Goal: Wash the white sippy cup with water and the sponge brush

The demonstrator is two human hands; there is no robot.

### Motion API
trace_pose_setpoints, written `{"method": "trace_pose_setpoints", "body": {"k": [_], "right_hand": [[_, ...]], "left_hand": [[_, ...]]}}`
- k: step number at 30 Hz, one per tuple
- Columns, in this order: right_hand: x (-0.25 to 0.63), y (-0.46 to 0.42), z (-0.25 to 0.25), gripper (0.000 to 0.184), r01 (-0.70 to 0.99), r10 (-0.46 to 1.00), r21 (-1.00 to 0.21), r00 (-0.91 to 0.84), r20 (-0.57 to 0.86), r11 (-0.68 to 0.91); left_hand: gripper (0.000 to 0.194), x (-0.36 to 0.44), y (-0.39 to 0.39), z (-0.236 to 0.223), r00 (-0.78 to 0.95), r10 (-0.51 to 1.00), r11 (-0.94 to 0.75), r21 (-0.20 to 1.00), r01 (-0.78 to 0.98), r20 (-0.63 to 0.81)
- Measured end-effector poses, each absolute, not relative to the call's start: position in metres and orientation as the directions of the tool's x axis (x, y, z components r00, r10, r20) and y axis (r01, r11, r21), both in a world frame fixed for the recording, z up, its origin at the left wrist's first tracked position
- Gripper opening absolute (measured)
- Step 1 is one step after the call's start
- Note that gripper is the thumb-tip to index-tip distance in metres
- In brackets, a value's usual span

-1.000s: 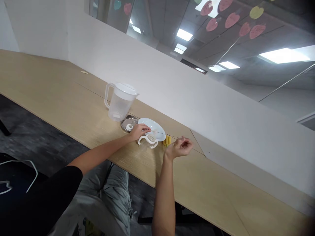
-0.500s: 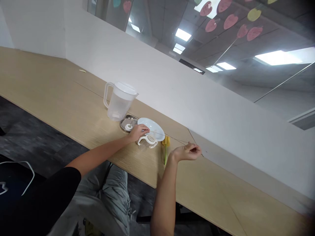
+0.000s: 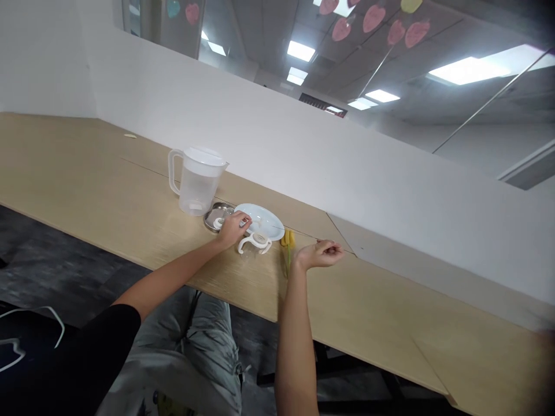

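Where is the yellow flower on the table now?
In the head view, the yellow flower lies on the wooden table, between the white plate and the right hand.

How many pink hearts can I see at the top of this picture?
6. One heart is upper left. Upper right, from left: a heart, a heart, a heart, a heart, a heart. More may be hidden above the frame.

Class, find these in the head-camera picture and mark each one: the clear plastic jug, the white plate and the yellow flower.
Clear plastic jug (image 3: pixel 197 190), head view, on its body.
White plate (image 3: pixel 271 218), head view, on its rim.
Yellow flower (image 3: pixel 287 238), head view, on its bloom.
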State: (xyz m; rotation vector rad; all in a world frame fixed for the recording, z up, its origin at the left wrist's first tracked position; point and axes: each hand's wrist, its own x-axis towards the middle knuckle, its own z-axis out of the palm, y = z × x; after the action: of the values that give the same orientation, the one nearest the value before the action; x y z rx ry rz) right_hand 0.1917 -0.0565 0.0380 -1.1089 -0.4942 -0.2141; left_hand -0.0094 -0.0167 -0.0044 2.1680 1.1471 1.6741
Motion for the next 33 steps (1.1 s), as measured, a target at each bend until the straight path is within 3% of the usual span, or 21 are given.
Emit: {"method": "trace_pose_setpoints", "body": {"k": [4,10,14,19,24,30,33], "right_hand": [[0.189,-0.054,0.036,0.005,0.339,0.093,-0.787,0.891,0.445,0.516],[0.178,-0.051,0.035,0.006,0.304,0.157,-0.824,0.894,0.421,0.478],[0.172,-0.049,0.031,0.009,0.358,0.232,-0.839,0.849,0.475,0.409],[0.171,-0.042,0.022,0.008,0.387,0.39,-0.888,0.799,0.457,0.248],[0.176,-0.033,0.013,0.009,0.377,0.48,-0.924,0.801,0.357,0.059],[0.18,-0.024,0.003,0.014,0.315,0.57,-0.949,0.781,0.256,-0.005],[0.18,-0.021,0.0,0.015,0.31,0.585,-0.951,0.774,0.243,-0.016]], "left_hand": [[0.011,-0.013,-0.014,-0.002,0.081,0.704,-0.601,0.531,0.597,0.706],[0.013,-0.008,-0.014,0.013,0.166,0.732,-0.486,0.336,0.807,0.661],[0.01,-0.003,-0.009,0.018,0.191,0.761,-0.49,0.356,0.796,0.62],[0.012,0.0,-0.006,0.013,0.159,0.694,-0.646,0.51,0.568,0.702],[0.01,-0.003,-0.009,0.025,-0.134,0.652,-0.703,0.661,0.263,0.747],[0.022,-0.009,-0.024,0.051,-0.347,0.61,-0.758,0.652,0.007,0.713],[0.024,-0.006,-0.038,0.056,-0.301,0.661,-0.738,0.668,-0.094,0.688]]}}
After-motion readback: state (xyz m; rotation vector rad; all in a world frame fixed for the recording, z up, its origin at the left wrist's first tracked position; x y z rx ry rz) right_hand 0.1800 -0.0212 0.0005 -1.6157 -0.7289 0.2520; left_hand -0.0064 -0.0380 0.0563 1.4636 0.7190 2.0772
